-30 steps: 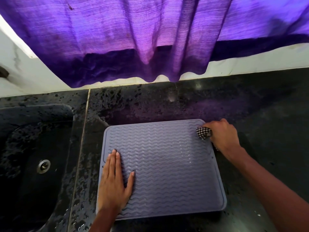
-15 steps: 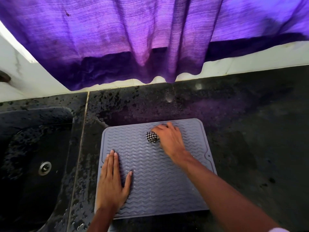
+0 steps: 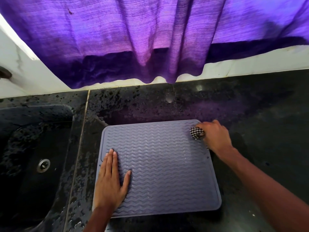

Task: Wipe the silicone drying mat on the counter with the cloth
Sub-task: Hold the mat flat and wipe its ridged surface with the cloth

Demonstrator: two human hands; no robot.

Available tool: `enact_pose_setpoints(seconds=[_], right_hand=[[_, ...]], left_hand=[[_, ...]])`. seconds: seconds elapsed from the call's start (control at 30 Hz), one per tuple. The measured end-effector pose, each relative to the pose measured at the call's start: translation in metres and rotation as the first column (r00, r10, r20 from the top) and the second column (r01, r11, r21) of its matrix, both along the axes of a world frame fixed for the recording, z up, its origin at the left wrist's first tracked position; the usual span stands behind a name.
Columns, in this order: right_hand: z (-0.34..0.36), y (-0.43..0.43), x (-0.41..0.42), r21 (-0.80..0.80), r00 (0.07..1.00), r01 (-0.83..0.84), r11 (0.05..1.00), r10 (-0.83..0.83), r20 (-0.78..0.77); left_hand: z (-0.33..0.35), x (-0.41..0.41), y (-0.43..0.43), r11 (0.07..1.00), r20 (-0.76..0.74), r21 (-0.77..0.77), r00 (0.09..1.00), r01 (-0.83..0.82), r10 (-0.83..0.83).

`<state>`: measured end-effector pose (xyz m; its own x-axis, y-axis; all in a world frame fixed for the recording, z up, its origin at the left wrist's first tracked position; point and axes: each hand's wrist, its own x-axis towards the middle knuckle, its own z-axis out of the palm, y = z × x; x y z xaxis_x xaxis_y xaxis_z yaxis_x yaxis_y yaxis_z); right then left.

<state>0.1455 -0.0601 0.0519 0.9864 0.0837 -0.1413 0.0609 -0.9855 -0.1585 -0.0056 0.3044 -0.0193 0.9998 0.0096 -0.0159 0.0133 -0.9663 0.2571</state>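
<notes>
Grey mat [image 3: 163, 168] lies flat on counter [image 3: 250, 118] beside sink [image 3: 33, 148]. Left hand [image 3: 110, 181] flat, pressing mat down. Right hand [image 3: 215, 138] grasps bunched cloth [image 3: 197, 133] at far right corner. Wiping step; next likely sweep cloth across.

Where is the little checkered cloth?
In the head view, the cloth is bunched in the right hand at the far right corner of the mat, on the counter.

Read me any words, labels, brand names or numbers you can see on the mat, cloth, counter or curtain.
None: no readable text anywhere.
The silicone mat shows only wavy ridges, the cloth a black-and-white check; the curtain, counter and sink bear no writing.
</notes>
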Motion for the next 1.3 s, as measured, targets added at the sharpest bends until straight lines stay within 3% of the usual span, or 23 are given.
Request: enact_pose_setpoints(seconds=[0.17, 0.3, 0.43, 0.6, 0.83, 1.03, 1.3], right_hand=[[0.008, 0.0, 0.0, -0.074, 0.995, 0.095, 0.993, -0.097, -0.027], [0.002, 0.051, -0.002, 0.326, 0.996, -0.088, 0.941, 0.08, 0.038], [-0.008, 0.119, -0.008, 0.488, 0.974, -0.21, 0.847, 0.226, 0.027], [-0.013, 0.145, -0.022, 0.282, 0.962, -0.272, 0.92, 0.262, 0.074], [-0.012, 0.102, -0.016, 0.325, 0.978, -0.209, 0.922, 0.204, 0.048], [-0.004, 0.046, -0.016, 0.245, 0.994, -0.105, 0.964, 0.111, -0.007], [-0.002, -0.001, -0.023, 0.117, 0.992, 0.104, 0.988, -0.111, 0.055]], left_hand=[[-0.002, 0.0, 0.0, 1.0, -0.014, 0.008, 1.0, 0.001, -0.001], [0.0, 0.0, 0.0, 1.0, -0.013, 0.003, 1.0, 0.0, 0.0], [0.0, 0.0, 0.0, 1.0, -0.015, -0.001, 1.0, -0.004, 0.004], [-0.001, 0.001, 0.001, 1.0, -0.011, -0.003, 1.0, -0.002, 0.002], [0.0, 0.0, 0.0, 1.0, -0.007, -0.012, 1.0, -0.003, 0.003], [0.0, 0.0, 0.001, 1.0, -0.012, -0.016, 1.0, -0.009, 0.009], [0.0, 0.0, 0.001, 1.0, -0.019, -0.024, 1.0, -0.015, 0.014]])
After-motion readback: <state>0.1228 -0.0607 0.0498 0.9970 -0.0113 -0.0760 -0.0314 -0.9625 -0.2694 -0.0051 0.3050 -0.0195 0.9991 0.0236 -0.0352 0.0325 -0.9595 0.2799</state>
